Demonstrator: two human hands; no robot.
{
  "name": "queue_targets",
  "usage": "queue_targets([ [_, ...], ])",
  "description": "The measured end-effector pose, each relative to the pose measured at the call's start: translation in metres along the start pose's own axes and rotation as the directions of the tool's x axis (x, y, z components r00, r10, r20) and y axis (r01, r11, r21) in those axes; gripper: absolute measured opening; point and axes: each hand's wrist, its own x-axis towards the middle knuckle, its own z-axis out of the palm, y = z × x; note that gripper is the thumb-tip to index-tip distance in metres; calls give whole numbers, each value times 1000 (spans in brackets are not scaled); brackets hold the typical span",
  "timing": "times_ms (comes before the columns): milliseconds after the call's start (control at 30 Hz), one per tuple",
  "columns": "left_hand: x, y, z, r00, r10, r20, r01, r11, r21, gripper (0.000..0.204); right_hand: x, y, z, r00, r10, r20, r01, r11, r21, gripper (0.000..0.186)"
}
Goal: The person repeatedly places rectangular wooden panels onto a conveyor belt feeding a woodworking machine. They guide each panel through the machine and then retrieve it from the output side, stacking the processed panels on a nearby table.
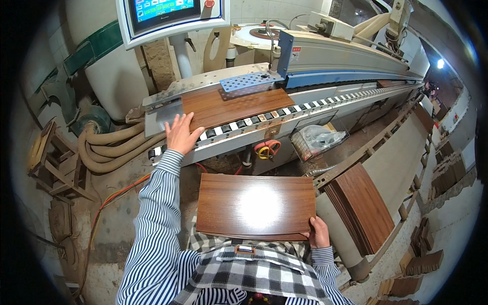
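Note:
A long wood-grain board (235, 107) lies on the machine's infeed table (157, 124), its far part near a blue perforated plate (241, 81). My left hand (181, 131) rests at the board's near left end, fingers spread. In front of my body, my right hand (317, 231) grips the right edge of a rectangular wood-grain panel (223, 203), which appears to have another beneath it. A glare covers the panel's middle. A row of black and white track pads (234, 126) runs along the machine's front edge.
A screen (162, 10) stands above the machine. Hoses (107, 147) and a wooden stool (56, 157) are at left. A wire basket (317, 142) hangs below the track. A panel stack (367, 213) lies on a sloping conveyor (391, 173) at right, with more boards (424, 262) beyond.

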Motion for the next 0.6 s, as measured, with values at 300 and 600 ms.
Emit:
queue_targets([
  [300, 23, 50, 32, 992, 125, -31, -128, 985, -115, 69, -4, 1, 3, 997, -80, -20, 79, 996, -41, 38],
  [600, 13, 20, 26, 975, 31, -220, -185, 661, -727, 53, -12, 0, -5, 972, -188, 138, 155, 963, 219, 47],
])
